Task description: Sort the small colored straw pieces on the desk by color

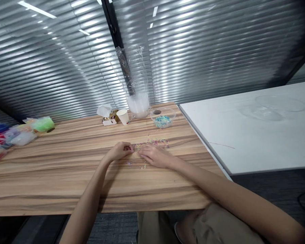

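Observation:
My left hand [120, 151] is closed in a pinch just above the wooden table, its fingertips pointing right. What lies between them is too small to make out. Close beside it, my right hand [154, 156] rests palm down with its fingers drawn together towards the left fingertips; anything in them is hidden. Small pink, yellow and green pieces [158, 142] are strewn in a band along the far side of both hands. A few more loose pieces [142, 166] lie nearer to me, below the fingertips.
Behind my hands stand a clear bowl of blue-green pieces [163, 121], a paper cup [123, 117], a tissue box [110, 118] and a bag of clear plastic containers [139, 105]. Colourful bags [22, 135] lie far left. A white table [264, 142] adjoins on the right, bearing transparent lids [279, 103].

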`<control>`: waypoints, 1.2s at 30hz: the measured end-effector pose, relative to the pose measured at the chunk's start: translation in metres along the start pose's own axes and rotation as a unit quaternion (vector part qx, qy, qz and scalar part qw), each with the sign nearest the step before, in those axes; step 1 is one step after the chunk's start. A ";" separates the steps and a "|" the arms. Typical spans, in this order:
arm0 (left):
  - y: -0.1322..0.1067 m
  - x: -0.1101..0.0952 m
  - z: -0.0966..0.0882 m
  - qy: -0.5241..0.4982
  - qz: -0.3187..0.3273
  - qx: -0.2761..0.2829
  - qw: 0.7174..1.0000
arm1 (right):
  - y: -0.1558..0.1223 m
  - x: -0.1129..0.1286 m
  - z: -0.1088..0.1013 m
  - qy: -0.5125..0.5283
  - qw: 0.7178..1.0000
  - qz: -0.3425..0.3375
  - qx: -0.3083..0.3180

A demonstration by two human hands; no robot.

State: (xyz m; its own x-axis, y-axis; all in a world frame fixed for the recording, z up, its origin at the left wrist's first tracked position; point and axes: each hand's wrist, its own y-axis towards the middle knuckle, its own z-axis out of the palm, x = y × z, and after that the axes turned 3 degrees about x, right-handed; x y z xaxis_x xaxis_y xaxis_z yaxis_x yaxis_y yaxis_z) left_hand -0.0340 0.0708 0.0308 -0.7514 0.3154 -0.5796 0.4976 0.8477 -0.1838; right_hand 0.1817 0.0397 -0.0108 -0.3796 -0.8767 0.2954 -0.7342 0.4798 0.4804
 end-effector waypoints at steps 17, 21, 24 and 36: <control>-0.001 -0.001 0.001 0.014 -0.016 -0.009 1.000 | 0.000 0.000 0.000 0.015 1.000 -0.002 0.002; -0.001 -0.002 0.001 0.021 -0.015 -0.010 1.000 | 0.000 -0.001 0.001 0.016 1.000 -0.001 -0.001; 0.000 -0.001 0.001 0.023 -0.012 -0.009 1.000 | 0.000 -0.002 0.001 0.017 1.000 -0.005 -0.003; 0.000 -0.001 0.001 0.030 -0.010 -0.007 0.999 | 0.000 -0.001 0.000 0.004 1.000 -0.009 0.005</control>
State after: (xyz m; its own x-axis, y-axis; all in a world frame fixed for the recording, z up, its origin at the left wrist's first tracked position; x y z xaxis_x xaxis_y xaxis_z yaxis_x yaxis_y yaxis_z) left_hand -0.0330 0.0703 0.0308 -0.7858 0.3225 -0.5278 0.4765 0.8597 -0.1841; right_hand 0.1822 0.0408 -0.0112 -0.3626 -0.8844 0.2938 -0.7460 0.4644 0.4774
